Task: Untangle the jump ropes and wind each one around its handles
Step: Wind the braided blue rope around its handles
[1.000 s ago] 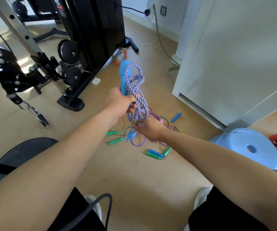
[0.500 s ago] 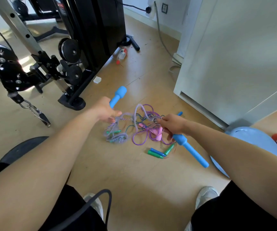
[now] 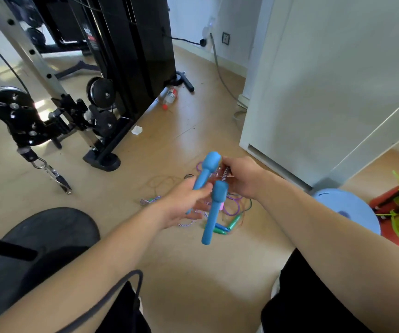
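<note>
On the wooden floor, between a black cable machine and a white door and near a blue stool, lay the tangled pile of thin purple and green ropes. Above it the left hand gripped one blue handle, thumb over it and fingers loose beneath. The right hand pinched the striped rope by the handle heads. The second blue handle hung just beside. Judged: handles light and rigid, so the best holds; rope soft, limp, snag-prone. Right fingertips were hidden. The rope's run into the pile was blurred. Whether the right hand touched the second blue handle could not be told.
</note>
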{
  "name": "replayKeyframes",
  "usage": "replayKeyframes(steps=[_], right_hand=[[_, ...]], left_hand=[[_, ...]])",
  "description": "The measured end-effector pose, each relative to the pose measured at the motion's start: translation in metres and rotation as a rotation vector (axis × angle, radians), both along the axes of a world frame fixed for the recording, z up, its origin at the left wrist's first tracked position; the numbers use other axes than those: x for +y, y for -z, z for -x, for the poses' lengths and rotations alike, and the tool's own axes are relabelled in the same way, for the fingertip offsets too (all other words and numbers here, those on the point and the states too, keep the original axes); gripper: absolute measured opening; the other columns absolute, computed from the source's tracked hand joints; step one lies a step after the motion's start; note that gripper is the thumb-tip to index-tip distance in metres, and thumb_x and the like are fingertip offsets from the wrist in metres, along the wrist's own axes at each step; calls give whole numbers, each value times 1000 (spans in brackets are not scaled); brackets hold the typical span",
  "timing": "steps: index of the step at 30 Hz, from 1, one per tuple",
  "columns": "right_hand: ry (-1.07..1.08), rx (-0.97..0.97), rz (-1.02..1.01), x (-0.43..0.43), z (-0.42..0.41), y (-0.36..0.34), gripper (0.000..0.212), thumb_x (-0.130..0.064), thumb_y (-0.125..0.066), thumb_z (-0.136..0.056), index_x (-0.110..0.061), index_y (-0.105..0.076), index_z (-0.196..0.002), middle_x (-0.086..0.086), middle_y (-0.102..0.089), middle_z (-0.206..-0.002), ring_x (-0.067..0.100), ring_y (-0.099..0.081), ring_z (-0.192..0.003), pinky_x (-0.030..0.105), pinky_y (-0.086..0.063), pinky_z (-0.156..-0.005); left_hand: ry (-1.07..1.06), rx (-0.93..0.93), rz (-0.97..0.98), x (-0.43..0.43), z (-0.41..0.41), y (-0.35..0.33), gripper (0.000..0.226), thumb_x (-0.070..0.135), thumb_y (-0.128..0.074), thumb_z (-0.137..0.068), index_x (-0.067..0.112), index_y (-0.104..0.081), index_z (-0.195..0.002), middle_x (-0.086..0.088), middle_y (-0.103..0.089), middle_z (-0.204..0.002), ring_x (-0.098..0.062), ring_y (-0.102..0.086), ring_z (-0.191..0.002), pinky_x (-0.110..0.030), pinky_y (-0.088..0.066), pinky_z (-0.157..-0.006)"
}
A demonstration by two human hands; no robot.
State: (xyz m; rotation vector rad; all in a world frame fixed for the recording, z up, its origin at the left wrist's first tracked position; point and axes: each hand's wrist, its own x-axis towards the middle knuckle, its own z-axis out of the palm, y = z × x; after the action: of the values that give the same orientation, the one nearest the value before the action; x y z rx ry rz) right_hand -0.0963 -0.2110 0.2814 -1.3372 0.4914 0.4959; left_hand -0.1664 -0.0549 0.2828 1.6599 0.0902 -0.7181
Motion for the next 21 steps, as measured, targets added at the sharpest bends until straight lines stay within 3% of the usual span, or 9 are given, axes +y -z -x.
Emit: replayKeyframes(steps=[4,6,8,10,12,14,17,19,21], right_hand=[[78,-12,-28,-6,8,-10,21,-11,-50,-101,-10,-49,-80,9,-45,-68,21,-48,-58,41,-49,-67],[-7,-54,100,-15,11,-12,21,-15,-52,-101,-9,-52,-80,8,-50,-69,19,-51,-54,36,-54,-60],[-178,-104,341,-26,11,-13,21,-21,-52,-99,-7,-57,-85,9,-57,-73,18,-59,-53,37,-59,-54],[-408,-194,743,-36,7,-9,32,-33,-51,-97,-4,-61,-99,12,-66,-89,26,-68,-71,43,-61,-70],[-528,-386,1079,-43,2,-7,42,-34,-52,-94,-13,-56,-130,11,-60,-123,30,-63,-105,43,-52,-93],[-612,-662,1029,-45,3,-10,63,-17,-55,-86,-27,-41,-147,7,-40,-146,28,-49,-126,34,-37,-108],[-854,-901,869,-42,8,-9,79,-12,-59,-72,-31,-41,-146,-1,-36,-147,14,-36,-129,28,-24,-110],[-898,-860,809,-38,9,-4,66,-9,-68,-76,-29,-50,-137,-8,-50,-134,11,-44,-123,28,-32,-106],[-913,-791,804,-36,8,-1,44,-12,-70,-81,-36,-58,-116,-8,-65,-112,15,-58,-106,27,-44,-90]], left_hand=[[97,-15,83,-1,12,2,23,30,-46,-104,19,-55,-122,-8,-72,-108,-19,-66,-85,-35,-56,-75],[113,-44,74,2,10,4,16,21,-49,-103,18,-56,-117,-7,-71,-98,-15,-61,-76,-34,-54,-72],[122,-93,27,6,5,5,10,13,-51,-102,17,-56,-110,-5,-70,-90,-14,-56,-71,-31,-51,-66],[121,-130,-17,12,0,5,8,10,-52,-100,13,-55,-107,-3,-69,-85,-14,-55,-67,-29,-48,-61],[122,-129,-21,19,-6,2,11,9,-52,-100,7,-55,-111,-4,-69,-86,-14,-54,-65,-27,-48,-58],[161,-118,-11,26,-11,-2,13,9,-52,-101,6,-55,-113,-7,-69,-90,-14,-54,-65,-26,-48,-58],[254,-124,-43,37,-15,-6,17,10,-54,-100,8,-57,-116,-9,-71,-95,-14,-56,-67,-27,-48,-60],[296,-116,-58,44,-15,-6,18,9,-56,-99,8,-58,-117,-9,-72,-98,-15,-56,-69,-28,-48,-62],[305,-109,-71,50,-15,-3,21,9,-58,-98,6,-59,-118,-12,-72,-102,-17,-56,-70,-29,-48,-64]])
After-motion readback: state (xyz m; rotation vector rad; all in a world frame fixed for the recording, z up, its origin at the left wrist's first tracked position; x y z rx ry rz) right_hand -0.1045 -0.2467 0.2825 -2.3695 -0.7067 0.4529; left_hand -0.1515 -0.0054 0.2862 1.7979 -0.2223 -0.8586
